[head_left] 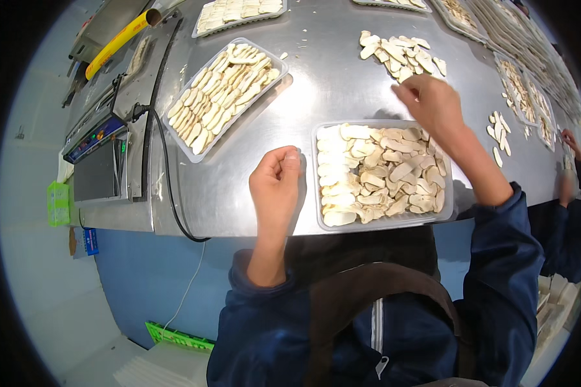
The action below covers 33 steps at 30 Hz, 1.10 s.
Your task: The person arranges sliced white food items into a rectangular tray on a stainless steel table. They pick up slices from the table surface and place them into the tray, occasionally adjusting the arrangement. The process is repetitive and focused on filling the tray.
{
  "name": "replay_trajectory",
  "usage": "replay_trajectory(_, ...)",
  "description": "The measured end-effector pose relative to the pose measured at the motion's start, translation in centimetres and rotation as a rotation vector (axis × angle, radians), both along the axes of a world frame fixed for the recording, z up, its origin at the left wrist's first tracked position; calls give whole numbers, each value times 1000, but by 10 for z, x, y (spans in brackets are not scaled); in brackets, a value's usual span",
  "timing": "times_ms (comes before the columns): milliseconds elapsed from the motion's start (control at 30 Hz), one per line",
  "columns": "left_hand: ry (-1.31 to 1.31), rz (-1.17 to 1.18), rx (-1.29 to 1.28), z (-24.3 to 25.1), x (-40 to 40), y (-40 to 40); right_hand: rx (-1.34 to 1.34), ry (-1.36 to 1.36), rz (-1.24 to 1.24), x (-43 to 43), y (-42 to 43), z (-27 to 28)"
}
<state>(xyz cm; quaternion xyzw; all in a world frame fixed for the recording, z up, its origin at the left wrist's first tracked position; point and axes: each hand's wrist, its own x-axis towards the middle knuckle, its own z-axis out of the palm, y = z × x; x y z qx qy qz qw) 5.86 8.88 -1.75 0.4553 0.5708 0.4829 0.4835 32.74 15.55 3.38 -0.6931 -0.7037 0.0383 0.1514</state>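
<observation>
A clear plastic tray (382,225) lies at the table's front edge before me. Pale mushroom slices (336,170) form a neat column on its left side, and looser slices fill the middle and right. My left hand (277,175) is just left of this tray, thumb against curled fingers, with nothing visible in it. Above the tray's far right corner is my right hand (432,100), fingers bent and slightly blurred; whether it pinches a slice is hidden. Just beyond its fingers lies a loose pile of slices (396,54) on the steel table (222,193).
A filled tray of rowed slices (222,96) sits at left, near a digital scale (97,167) and black cable (167,179). A yellow tube (121,44) is at far left. More trays (515,87) and another person's hand (567,186) are at right.
</observation>
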Motion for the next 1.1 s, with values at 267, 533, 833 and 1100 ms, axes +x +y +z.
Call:
replay_trajectory(267,-34,-4,39,-3,-1,-1,-208,167,-274,54,46,-24)
replay_trajectory(533,-63,-211,16,34,9,-14,-327,826,102,15,-23,27)
replay_trajectory(833,-125,-382,-81,50,27,-22,150,332,640,-46,-82,32)
replay_trajectory(1100,-96,-335,-146,47,32,-10,321,73,730,-44,-68,15)
